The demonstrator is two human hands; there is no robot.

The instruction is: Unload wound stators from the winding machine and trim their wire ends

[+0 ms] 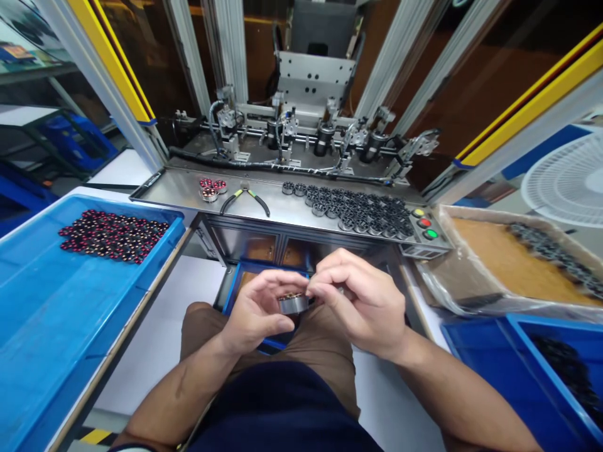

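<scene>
My left hand [257,311] is closed around a small round metal motor part [293,303] with copper windings, held over my lap. My right hand [360,301] pinches at the top edge of the same part, fingers curled together. On the steel shelf [273,210] ahead lie three red-wound parts [211,188], black-handled pliers [245,199] and a long cluster of several black ring parts [358,210].
A blue tray [56,295] at left holds several red-wound parts [113,234]. At right sit a plastic-lined cardboard box [509,263] and a blue bin [527,370] with black parts. Coloured buttons [424,223] flank the shelf; the machine fixtures [306,135] stand behind. A white fan [565,182] is far right.
</scene>
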